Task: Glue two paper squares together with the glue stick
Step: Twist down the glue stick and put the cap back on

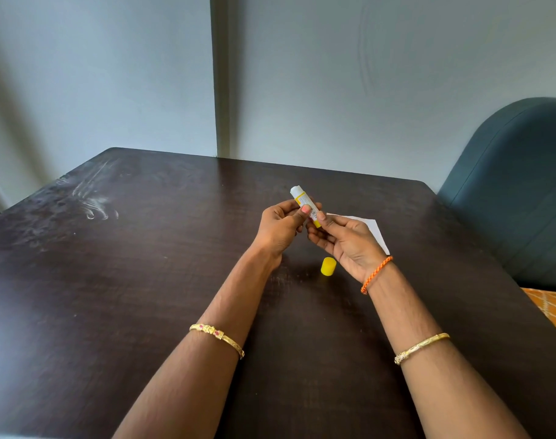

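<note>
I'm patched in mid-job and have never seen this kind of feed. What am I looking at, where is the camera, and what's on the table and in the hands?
There is no machine here. One wide-angle camera sits on a person's head and looks forward and down, so the two bare arms reaching in from the bottom are that person's own. The left hand grips the glue stick around its body, open end pointing up and away. The right hand pinches its yellow base, perhaps to twist the glue up. The yellow cap is off and lies on the dark table just below the hands. White paper lies flat behind the right hand, partly hidden, so I cannot count the squares. A chair stands at the right.
</note>
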